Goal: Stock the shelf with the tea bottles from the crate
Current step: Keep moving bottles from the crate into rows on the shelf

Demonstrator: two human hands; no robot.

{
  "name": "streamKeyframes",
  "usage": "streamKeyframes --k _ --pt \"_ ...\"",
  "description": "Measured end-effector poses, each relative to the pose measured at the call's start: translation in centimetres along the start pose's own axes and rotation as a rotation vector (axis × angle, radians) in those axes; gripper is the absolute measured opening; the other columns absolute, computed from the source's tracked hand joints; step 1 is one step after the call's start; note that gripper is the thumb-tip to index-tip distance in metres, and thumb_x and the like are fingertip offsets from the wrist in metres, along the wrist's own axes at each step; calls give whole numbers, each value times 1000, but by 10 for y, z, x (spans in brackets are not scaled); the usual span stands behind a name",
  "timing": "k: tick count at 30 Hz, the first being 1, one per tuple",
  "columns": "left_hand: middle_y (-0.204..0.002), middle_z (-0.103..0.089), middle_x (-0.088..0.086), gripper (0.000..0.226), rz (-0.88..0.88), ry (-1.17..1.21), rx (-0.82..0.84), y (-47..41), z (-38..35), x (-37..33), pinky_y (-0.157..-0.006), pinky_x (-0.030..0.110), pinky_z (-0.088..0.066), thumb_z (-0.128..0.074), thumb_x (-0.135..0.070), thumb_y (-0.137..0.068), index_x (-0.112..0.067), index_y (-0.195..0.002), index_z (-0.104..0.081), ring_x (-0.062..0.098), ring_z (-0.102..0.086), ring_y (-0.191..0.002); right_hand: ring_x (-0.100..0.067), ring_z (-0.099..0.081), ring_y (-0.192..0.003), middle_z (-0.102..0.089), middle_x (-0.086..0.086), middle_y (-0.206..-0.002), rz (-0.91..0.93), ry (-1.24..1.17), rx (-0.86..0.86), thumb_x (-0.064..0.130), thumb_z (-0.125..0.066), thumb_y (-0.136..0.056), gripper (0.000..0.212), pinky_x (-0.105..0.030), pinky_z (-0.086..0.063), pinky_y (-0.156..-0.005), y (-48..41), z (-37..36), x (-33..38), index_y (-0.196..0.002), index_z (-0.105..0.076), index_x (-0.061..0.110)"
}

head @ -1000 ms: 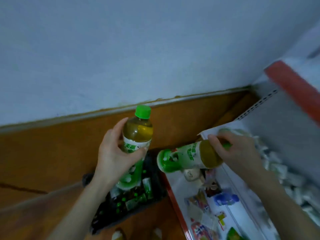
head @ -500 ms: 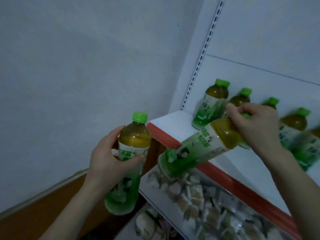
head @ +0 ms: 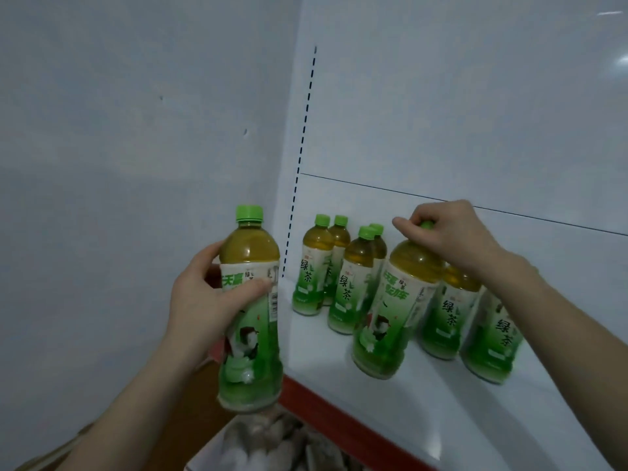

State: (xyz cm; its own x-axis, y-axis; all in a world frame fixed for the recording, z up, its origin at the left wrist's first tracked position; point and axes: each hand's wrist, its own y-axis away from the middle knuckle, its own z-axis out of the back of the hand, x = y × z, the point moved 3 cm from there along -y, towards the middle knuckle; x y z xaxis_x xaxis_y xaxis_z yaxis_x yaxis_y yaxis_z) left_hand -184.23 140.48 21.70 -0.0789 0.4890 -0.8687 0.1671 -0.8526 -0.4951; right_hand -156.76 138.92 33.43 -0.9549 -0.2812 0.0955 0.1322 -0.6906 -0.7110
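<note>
Off the shelf's (head: 441,406) left end, beyond its red front edge (head: 339,418), the left hand (head: 204,300) grips a tea bottle (head: 253,328) round the label, thumb across the front and fingers curled behind. That bottle is upright, green cap on top, held in the air beside the shelf and not over its board.

Over the shelf's front part, the right hand (head: 452,232) pinches the cap of a second tea bottle (head: 396,311) from above, fingers bunched round it. This one leans slightly, its base down at the board; whether it actually rests there cannot be told.

Toward the shelf's back corner, four stocked bottles (head: 350,294) stand upright in two close pairs, labels facing out. Two further bottles (head: 448,317) stand on the shelf just right of the second tea bottle, partly behind the right forearm.

At the shelf's left rear, a slotted upright (head: 299,185) runs up the white back panel. Below the shelf's red edge lies a blurred heap of pale packets (head: 272,443).
</note>
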Motion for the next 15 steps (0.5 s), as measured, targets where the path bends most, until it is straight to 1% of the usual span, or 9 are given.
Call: streamKeyframes --k 2,5,7,9,11,12,15 --pt "-90 -64 -3 75 -3 10 7 -3 -17 0 -60 27 -50 -86 -18 -57 -19 -124 -53 12 -63 -79 -20 -59 -63 -63 -4 -65 25 51 66 38 -60 -84 31 -31 -48 -62 1 -4 -15 -75 -68 9" --pt "-89 -63 -4 70 -13 12 8 -8 -41 0 -62 25 -50 -82 -14 -61 -19 -124 -52 10 -62 -80 -21 -61 -67 -65 -4 -70 70 112 176 41 -60 -83 31 -29 -47 -65 5 -13 -33 -81 -68 11" --pt "-90 -63 -5 68 -18 13 20 -11 -55 1 -63 25 -50 -81 -13 -63 -20 -124 -52 9 -61 -81 -20 -62 -70 -68 -6 -77 84 132 241 44 -60 -82 32 -26 -47 -66 9 -23 -43 -85 -67 12" --pt "-91 -62 -7 68 -18 15 27 -16 -67 6 -67 29 -52 -81 -13 -63 -21 -123 -51 10 -61 -83 -15 -60 -72 -69 -2 -84 75 121 284 45 -59 -81 33 -26 -50 -70 14 -32 -52 -90 -66 14" --pt "-92 -61 -9 67 -30 12 40 -21 -78 12 -71 31 -53 -81 -14 -63 -24 -122 -51 10 -60 -86 -11 -58 -77 -66 3 -88 19 65 270 47 -60 -79 38 -27 -51 -75 19 -37 -60 -100 -65 16" --pt "-92 -60 -11 68 -40 8 48 -24 -84 15 -71 30 -52 -81 -14 -63 -25 -122 -50 8 -60 -87 -11 -57 -82 -63 7 -90 -29 6 250 47 -62 -77 43 -25 -49 -76 20 -37 -63 -107 -63 17" --pt "-94 -59 -14 68 -76 -11 90 -31 -98 24 -71 28 -52 -81 -17 -63 -25 -123 -49 4 -58 -87 -9 -54 -99 -56 10 -105 -196 -229 190 47 -65 -73 61 -22 -45 -81 31 -36 -66 -126 -49 20"
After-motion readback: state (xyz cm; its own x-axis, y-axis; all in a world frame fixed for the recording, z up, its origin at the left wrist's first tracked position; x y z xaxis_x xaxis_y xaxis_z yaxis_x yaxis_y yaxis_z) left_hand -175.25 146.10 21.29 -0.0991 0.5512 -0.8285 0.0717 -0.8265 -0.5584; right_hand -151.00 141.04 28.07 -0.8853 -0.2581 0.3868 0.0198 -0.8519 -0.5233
